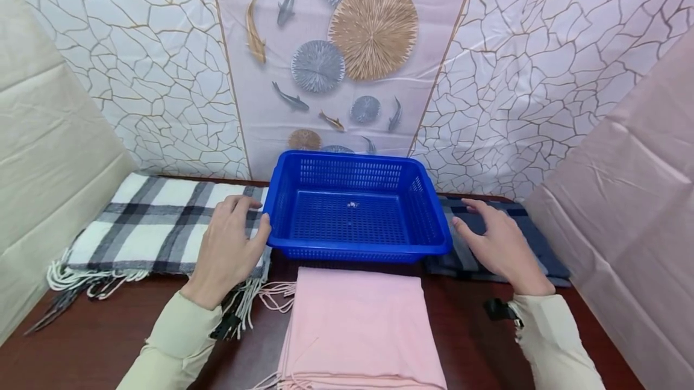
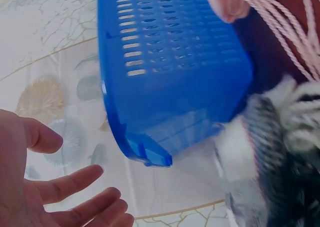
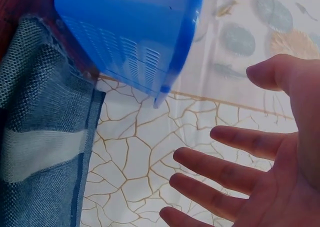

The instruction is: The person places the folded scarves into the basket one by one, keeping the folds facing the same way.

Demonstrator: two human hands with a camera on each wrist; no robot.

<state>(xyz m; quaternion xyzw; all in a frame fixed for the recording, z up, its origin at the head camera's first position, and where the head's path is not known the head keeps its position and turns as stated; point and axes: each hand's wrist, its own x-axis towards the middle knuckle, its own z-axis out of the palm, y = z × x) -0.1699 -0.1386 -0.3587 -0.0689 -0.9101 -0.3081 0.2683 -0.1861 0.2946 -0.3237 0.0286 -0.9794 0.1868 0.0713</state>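
A blue plastic basket (image 1: 347, 249) with slotted sides stands at the back middle of the table, nothing large inside but a small pale mark on its floor. My left hand (image 1: 230, 245) is beside its left wall, thumb near the rim, fingers spread. On the other side my right hand (image 1: 501, 245) hovers apart from the basket, fingers loosely extended. In both wrist views the hands hold nothing. A folded pink scarf (image 1: 363, 323) with fringes lies in front of the basket. Under the left hand is a black-and-white checked scarf (image 1: 146, 221); a dark blue scarf (image 1: 531, 239) lies by the right hand.
The dark red-brown table (image 1: 472, 342) shows between the scarves. A patterned cloth backdrop (image 1: 179, 76) with fish and round shapes hangs right behind the basket. Pale cloth walls (image 1: 634, 197) close off both sides.
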